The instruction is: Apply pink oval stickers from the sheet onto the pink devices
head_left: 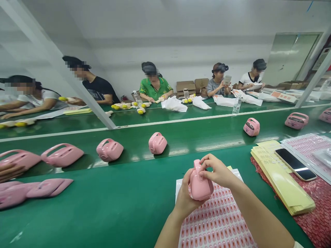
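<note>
My left hand (186,194) is wrapped round a glossy pink plastic case with a carrying handle (201,188), holding it upright with its narrow side towards me. At the base of the handle, the thumb and fingers of my right hand (217,168) are closed against the case, by a small round detail. Whether anything small is between those fingers is hidden. Directly below both hands lies a sticker sheet (216,225) printed with rows of small pink ovals with dark centres.
Similar pink cases (157,143) stand along the green belt (196,132). Yellow paper sheets (292,193), a phone (295,164) and red bubble wrap (315,210) lie at right. At far left, another person's hand (11,172) touches a case. Several people sit opposite.
</note>
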The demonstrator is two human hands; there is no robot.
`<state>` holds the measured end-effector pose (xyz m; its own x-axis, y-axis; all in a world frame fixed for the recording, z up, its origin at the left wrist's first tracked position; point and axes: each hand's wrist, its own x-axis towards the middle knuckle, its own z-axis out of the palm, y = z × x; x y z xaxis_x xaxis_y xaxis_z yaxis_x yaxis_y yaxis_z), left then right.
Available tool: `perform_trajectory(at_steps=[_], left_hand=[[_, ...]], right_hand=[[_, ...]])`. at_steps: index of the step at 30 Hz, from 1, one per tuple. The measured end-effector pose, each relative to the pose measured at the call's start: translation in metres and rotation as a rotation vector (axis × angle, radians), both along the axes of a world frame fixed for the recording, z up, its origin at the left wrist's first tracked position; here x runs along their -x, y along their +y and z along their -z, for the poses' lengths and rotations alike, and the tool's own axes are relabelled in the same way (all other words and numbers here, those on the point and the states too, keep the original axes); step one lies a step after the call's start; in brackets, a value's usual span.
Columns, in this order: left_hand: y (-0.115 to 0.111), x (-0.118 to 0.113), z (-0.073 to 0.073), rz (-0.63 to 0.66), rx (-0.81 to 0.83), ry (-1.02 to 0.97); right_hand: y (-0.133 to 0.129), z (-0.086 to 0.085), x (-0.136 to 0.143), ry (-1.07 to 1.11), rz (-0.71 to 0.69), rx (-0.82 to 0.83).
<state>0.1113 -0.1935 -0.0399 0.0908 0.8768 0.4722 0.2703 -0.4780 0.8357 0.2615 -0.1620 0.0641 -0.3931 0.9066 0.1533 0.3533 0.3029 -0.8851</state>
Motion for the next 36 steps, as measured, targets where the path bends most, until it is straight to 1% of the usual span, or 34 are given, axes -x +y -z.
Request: perform_trajectory(at_steps=[6,12,15,20,27,30,36], left_hand=[[0.001,0.003,0.002,-0.008,-0.043,0.017],[0.002,0.005,-0.001,-0.001,-0.049,0.016],[0.003,0.006,-0.004,0.023,-0.076,0.075],[0.003,0.006,-0.006,0.052,-0.097,0.132],[0.000,0.007,-0.007,0.016,-0.085,0.145],[0.002,0.007,-0.005,0.007,-0.101,0.133],[0.010,0.006,0.004,0.004,-0.208,0.099]], right_hand=[[-0.005,-0.001,0.004,-0.040,0.011,-0.087],[-0.008,-0.002,0.006,-0.040,0.028,-0.126],[-0.008,-0.003,0.005,-0.034,0.044,-0.123],[-0.008,-0.004,0.003,-0.092,0.023,-0.094],[-0.007,-0.002,0.005,-0.098,0.030,-0.102],[-0.007,-0.001,0.007,-0.060,0.042,-0.110],[-0.006,0.004,0.011,0.025,0.067,-0.087]])
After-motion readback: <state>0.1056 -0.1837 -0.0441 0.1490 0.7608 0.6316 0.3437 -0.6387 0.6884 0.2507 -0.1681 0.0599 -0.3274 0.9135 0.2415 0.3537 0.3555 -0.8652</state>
